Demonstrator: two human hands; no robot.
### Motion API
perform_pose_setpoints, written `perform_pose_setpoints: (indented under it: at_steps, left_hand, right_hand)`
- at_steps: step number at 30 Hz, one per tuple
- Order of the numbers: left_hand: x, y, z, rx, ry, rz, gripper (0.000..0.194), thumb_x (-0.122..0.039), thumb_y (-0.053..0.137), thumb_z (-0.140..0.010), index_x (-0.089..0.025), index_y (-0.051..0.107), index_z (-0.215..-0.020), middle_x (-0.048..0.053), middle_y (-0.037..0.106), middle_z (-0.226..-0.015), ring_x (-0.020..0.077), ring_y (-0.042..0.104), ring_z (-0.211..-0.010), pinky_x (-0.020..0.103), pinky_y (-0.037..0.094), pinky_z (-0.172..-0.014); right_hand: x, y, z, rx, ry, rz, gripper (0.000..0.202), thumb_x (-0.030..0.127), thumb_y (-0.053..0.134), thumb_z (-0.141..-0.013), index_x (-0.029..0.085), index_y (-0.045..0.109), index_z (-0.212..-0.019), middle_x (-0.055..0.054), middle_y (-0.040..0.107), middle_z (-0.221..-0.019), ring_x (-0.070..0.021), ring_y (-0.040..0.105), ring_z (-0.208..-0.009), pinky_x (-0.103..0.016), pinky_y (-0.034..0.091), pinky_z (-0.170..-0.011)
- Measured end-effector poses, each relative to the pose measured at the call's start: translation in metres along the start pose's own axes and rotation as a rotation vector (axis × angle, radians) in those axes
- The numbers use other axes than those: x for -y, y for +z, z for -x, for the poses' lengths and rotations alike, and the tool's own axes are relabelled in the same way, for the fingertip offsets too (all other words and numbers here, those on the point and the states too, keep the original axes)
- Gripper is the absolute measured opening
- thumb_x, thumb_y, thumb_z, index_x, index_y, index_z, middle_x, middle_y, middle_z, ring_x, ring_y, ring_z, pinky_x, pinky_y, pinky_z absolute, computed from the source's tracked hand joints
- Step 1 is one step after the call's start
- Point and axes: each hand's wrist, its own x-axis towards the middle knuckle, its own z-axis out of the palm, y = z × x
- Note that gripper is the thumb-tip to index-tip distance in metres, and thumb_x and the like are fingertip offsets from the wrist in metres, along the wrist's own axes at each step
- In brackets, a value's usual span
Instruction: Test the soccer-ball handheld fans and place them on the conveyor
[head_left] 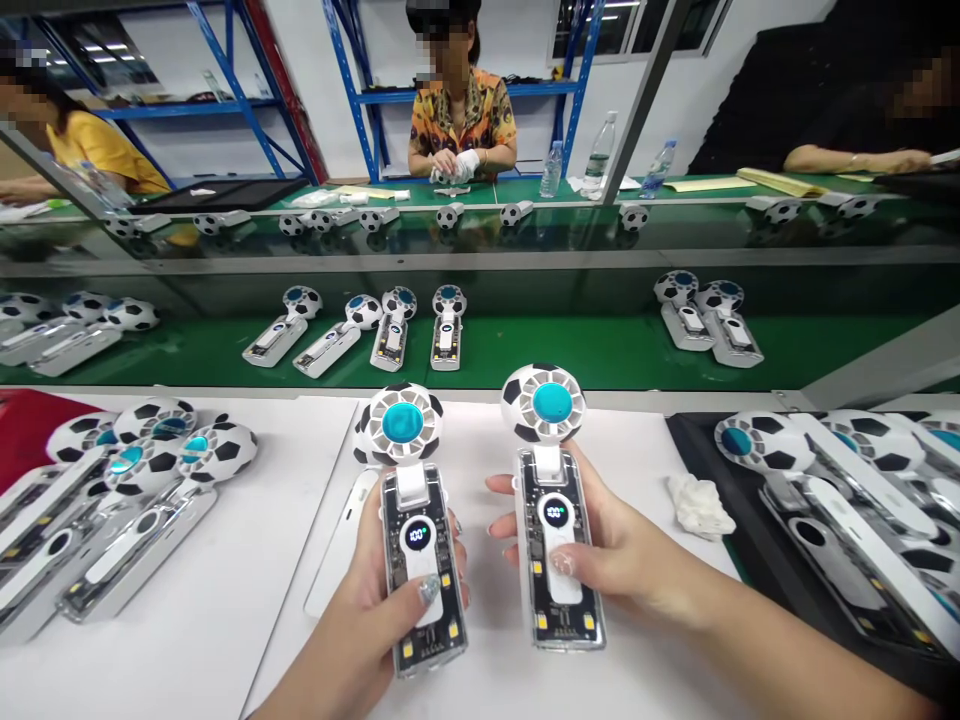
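My left hand (375,610) is closed around a handheld fan (424,570) with a clear casing and a football-patterned head, its thumb on the white front strip. A matching fan (559,550) is gripped in my right hand (600,560), thumb also on the strip. Both small displays are lit and read 100 beside a green dot. The two fans stand side by side above the white table, not touching, with their round heads and blue centres pointing away from me. Behind my left hand a white flat piece (337,550) lies on the table, partly hidden.
Several fans (142,530) lie at the left by a red cloth (30,425). More fill a black tray (690,440) at the right, near a crumpled white tissue (701,505). A green conveyor (525,350) carries other fans. A person (461,120) sits opposite.
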Motion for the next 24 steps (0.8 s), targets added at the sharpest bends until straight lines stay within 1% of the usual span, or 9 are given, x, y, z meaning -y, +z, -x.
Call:
perform_pose_setpoints:
  at_steps: [3, 8, 14, 18, 21, 24]
  left_hand:
    - [0.000, -0.001, 0.000, 0.022, -0.009, -0.013, 0.084, -0.032, 0.073, -0.067, -0.036, 0.020, -0.132, 0.007, 0.052, -0.104, 0.0192, 0.055, -0.080, 0.034, 0.044, -0.071]
    - [0.002, -0.005, -0.001, 0.075, 0.003, -0.025, 0.083, -0.034, 0.071, -0.070, -0.038, 0.017, -0.133, 0.006, 0.052, -0.103, 0.0178, 0.054, -0.078, 0.034, 0.043, -0.070]
    - [0.003, -0.003, 0.001, 0.029, -0.011, -0.017, 0.083, -0.033, 0.071, -0.070, -0.039, 0.017, -0.132, 0.006, 0.051, -0.108, 0.0188, 0.053, -0.085, 0.034, 0.043, -0.075]
    - [0.002, -0.001, 0.001, 0.060, 0.029, -0.017, 0.086, -0.036, 0.072, -0.068, -0.037, 0.016, -0.132, 0.006, 0.052, -0.105, 0.0176, 0.052, -0.080, 0.031, 0.043, -0.070]
    - [0.001, -0.001, 0.002, 0.075, 0.048, -0.004, 0.084, -0.038, 0.072, -0.067, -0.036, 0.019, -0.131, 0.007, 0.052, -0.105, 0.0185, 0.054, -0.080, 0.032, 0.043, -0.070]
    - [0.000, -0.001, 0.006, 0.083, 0.081, 0.022, 0.076, -0.037, 0.072, -0.066, -0.036, 0.026, -0.126, 0.006, 0.052, -0.105, 0.0189, 0.054, -0.080, 0.032, 0.043, -0.068]
  right_hand:
    - [-0.001, 0.000, 0.000, -0.008, -0.028, 0.016, 0.088, 0.027, 0.069, -0.079, 0.036, 0.002, -0.135, -0.014, 0.036, -0.136, -0.0267, 0.051, -0.115, -0.050, 0.040, -0.093]
    - [0.001, 0.002, 0.000, -0.004, -0.036, 0.041, 0.084, 0.030, 0.068, -0.079, 0.032, 0.005, -0.135, -0.015, 0.036, -0.136, -0.0249, 0.052, -0.112, -0.048, 0.041, -0.094]
    - [0.004, 0.005, 0.001, -0.018, 0.014, 0.099, 0.089, 0.033, 0.069, -0.078, 0.034, 0.001, -0.135, -0.015, 0.032, -0.139, -0.0258, 0.051, -0.114, -0.050, 0.038, -0.095]
    - [0.007, 0.006, 0.003, -0.004, 0.018, 0.142, 0.087, 0.036, 0.068, -0.078, 0.034, 0.004, -0.135, -0.016, 0.033, -0.139, -0.0263, 0.049, -0.116, -0.051, 0.036, -0.097]
    - [0.009, 0.007, 0.005, 0.017, 0.015, 0.199, 0.084, 0.038, 0.066, -0.079, 0.034, 0.004, -0.135, -0.017, 0.034, -0.138, -0.0262, 0.052, -0.113, -0.051, 0.037, -0.096]
    - [0.011, 0.009, 0.006, 0.035, 0.010, 0.218, 0.087, 0.039, 0.066, -0.079, 0.035, 0.001, -0.136, -0.018, 0.033, -0.138, -0.0267, 0.052, -0.112, -0.051, 0.039, -0.094]
